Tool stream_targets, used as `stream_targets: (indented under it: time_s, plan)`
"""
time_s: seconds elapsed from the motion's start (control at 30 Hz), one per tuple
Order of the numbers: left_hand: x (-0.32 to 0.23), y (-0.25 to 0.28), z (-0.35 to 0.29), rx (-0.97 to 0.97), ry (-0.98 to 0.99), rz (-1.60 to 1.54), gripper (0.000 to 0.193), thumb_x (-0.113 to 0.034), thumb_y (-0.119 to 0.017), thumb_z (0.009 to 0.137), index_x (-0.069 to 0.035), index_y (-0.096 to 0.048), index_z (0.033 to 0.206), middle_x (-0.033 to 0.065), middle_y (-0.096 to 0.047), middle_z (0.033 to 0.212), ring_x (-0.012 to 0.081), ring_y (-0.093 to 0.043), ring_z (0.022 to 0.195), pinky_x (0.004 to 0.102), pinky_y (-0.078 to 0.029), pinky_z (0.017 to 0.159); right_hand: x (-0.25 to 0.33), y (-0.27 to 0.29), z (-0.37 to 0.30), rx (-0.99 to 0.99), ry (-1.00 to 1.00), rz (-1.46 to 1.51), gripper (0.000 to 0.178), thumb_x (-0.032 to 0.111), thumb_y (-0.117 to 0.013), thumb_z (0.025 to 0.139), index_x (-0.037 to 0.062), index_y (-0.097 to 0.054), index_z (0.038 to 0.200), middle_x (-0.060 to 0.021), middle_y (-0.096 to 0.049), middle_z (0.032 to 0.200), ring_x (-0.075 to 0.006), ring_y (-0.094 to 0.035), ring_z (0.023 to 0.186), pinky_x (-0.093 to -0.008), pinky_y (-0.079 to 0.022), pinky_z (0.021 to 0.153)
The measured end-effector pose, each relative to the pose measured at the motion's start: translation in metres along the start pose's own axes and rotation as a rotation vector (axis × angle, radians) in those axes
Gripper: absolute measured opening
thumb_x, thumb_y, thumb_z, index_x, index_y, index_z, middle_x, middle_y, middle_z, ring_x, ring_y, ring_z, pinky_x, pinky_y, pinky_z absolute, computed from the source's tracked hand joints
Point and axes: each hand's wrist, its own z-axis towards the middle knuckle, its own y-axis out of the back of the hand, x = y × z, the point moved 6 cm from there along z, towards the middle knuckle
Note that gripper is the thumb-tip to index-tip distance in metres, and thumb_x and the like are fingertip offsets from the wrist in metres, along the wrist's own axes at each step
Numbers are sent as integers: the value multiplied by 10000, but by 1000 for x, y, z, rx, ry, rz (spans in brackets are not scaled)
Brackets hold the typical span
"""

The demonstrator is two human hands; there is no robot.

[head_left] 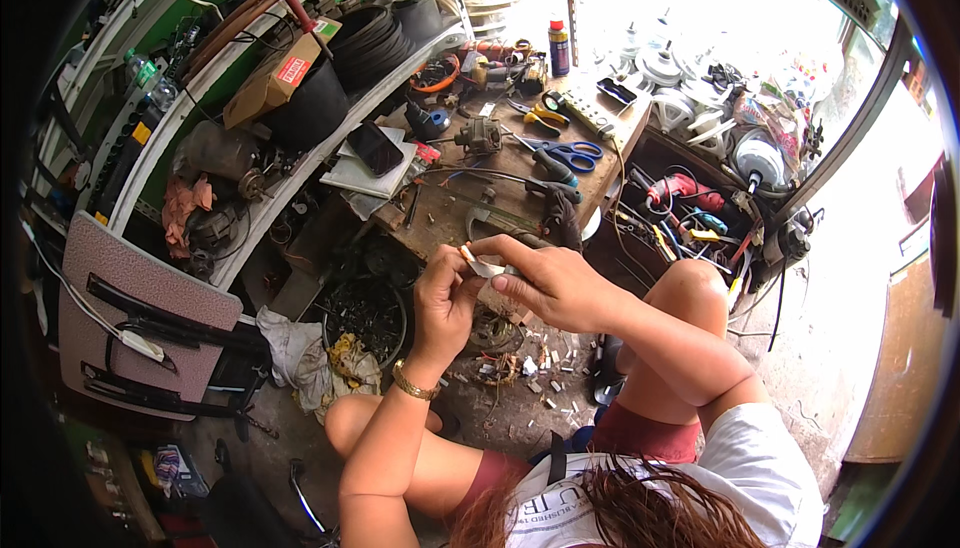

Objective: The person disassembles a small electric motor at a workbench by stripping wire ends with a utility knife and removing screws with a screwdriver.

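Note:
Both my hands meet in front of me, just off the near edge of the cluttered wooden workbench [430,233]. My left hand [443,300] is closed, pinching a small pale piece with an orange-brown tint [466,252] at its fingertips. Fingers of my right hand [545,280] are wrapped round a silvery, blade-like piece [487,269], which points toward the left hand and seems to touch the pale piece. Most of the silvery piece is covered by my fingers, so its exact kind is unclear. A dark work glove [562,220] lies on the bench just beyond the right hand.
Blue-handled scissors [572,155], yellow pliers [543,118], a phone [374,150] and a small motor [478,136] lie on the bench. A spray can [559,48] stands at the back. Right, a tool-filled crate [690,210]; left, shelving [290,173]. Small scraps [548,366] litter the floor.

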Motion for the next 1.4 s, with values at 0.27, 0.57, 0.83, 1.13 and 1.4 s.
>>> stream_targets:
  time_s: [0.27, 0.57, 0.83, 1.13, 1.4]
  plan:
    - [0, 0, 0, -9, -10, 17, 205, -196, -635, 960, -18, -538, 928, 19, -512, 885, 93, -517, 797, 228, -419, 685, 2, 0, -1, -53, 49, -28, 376, 328, -494, 1001, 144, -430, 1322, -209, -638, 770, -424, -629, 762, -512, -449, 647]
    - [-3, -1, 0, -16, -3, 6, 176, -166, -628, 964, -19, -535, 930, 21, -513, 888, 94, -512, 790, 225, -420, 675, 4, 0, -2, -75, 64, -59, 375, 320, -503, 994, 138, -440, 1316, -202, -668, 868, -424, -637, 801, -513, -464, 660]
    - [0, -9, -13, -274, 36, -28, 81, 3, -638, 885, -17, -568, 919, 43, -512, 787, 146, -460, 636, 261, -378, 570, 7, -15, -4, -158, 5, -38, 337, 210, -509, 999, 85, -497, 1311, -189, -662, 988, -360, -666, 872, -432, -508, 752]
    - [10, -23, -26, -219, 235, -165, 88, -71, -646, 920, -13, -602, 969, 87, -615, 869, 194, -641, 764, 278, -510, 653, -22, -9, 4, -168, -193, 787, 304, 209, -408, 1068, 21, -514, 1281, 31, -475, 777, -51, -459, 690, -233, -412, 622]
    - [76, 14, -25, 165, 362, 63, 135, -50, -610, 930, 12, -682, 1027, 40, -683, 874, 93, -635, 789, 248, -495, 689, -66, 36, -15, 183, -429, -493, 388, 412, -522, 975, 61, -487, 1137, -212, -669, 866, -426, -642, 884, -515, -473, 746]
